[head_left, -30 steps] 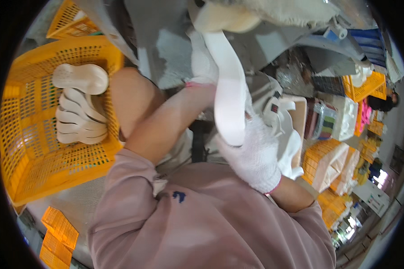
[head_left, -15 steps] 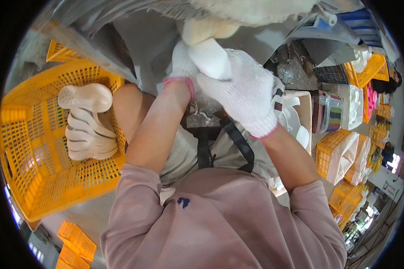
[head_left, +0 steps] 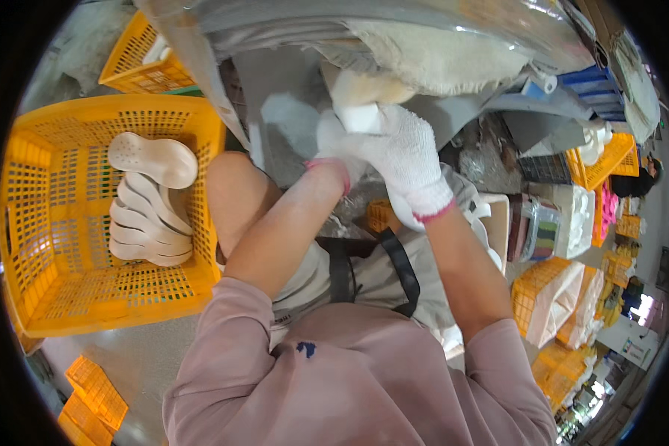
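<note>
Both hands wear white knit gloves with pink cuffs and meet in front of a grey machine housing. My right hand (head_left: 405, 152) is closed around a smooth white shoe-shaped piece (head_left: 361, 119), its knuckles facing up. On the other side of the piece, my left hand (head_left: 336, 137) closes in against it; its fingers are mostly hidden. The piece's upper end touches or nearly touches a pale yellowish rounded pad (head_left: 372, 88) below a frayed cream cloth (head_left: 446, 63). Under my right wrist a smooth white end (head_left: 404, 212) shows; whether it belongs to the same piece I cannot tell.
Left of my knee, a large yellow plastic basket (head_left: 123, 316) holds several stacked cream shoe-shaped pieces (head_left: 145, 223), the top one perforated. A box (head_left: 498, 223) with white pieces stands by my right thigh. More yellow crates (head_left: 546, 297) line the right side.
Both hands and the white piece appear slightly lower and closer together. The right hand has turned, covering more of the piece. The whole view has shifted, showing more of the machine top.
</note>
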The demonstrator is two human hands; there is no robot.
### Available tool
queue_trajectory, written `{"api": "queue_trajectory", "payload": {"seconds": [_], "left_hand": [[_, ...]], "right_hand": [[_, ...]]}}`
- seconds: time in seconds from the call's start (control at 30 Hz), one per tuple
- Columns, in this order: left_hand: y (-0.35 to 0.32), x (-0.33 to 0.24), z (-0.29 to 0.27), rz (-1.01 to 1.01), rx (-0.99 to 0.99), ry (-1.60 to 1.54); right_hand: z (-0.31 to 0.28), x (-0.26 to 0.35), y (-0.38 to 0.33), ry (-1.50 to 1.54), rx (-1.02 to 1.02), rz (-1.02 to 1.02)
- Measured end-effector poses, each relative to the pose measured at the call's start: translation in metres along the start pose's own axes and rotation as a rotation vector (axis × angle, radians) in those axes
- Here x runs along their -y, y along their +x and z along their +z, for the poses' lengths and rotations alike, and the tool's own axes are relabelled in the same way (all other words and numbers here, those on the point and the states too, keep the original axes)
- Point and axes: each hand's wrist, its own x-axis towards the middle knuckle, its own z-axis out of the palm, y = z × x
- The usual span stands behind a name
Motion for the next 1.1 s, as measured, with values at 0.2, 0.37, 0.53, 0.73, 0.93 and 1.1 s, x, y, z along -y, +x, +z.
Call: {"api": "queue_trajectory", "payload": {"seconds": [0.2,0.37,0.53,0.73,0.93,1.1], "left_hand": [[-0.006,0.008,-0.01,-0.033,0.031,-0.09],[-0.005,0.009,-0.023,0.23,-0.143,0.712],[0.0,0.018,-0.017,-0.129,-0.371,-0.224],[0.038,-0.021,0.007,0.041,-0.122,0.113],[-0.024,0.017,0.009,-0.275,-0.24,-0.344],[-0.039,0.017,0.028,-0.244,-0.268,-0.158]], "right_hand": [[0.0,-0.008,-0.023,0.075,-0.089,-0.098],[-0.011,-0.005,-0.006,0.141,0.085,-0.007],[-0.02,0.013,-0.086,-0.396,0.159,0.086],[-0.016,0.012,-0.021,-0.256,0.005,-0.227],[-0.039,0.015,-0.119,-0.616,0.187,-0.06],[-0.059,-0.041,-0.172,0.519,0.132,0.523]]}}
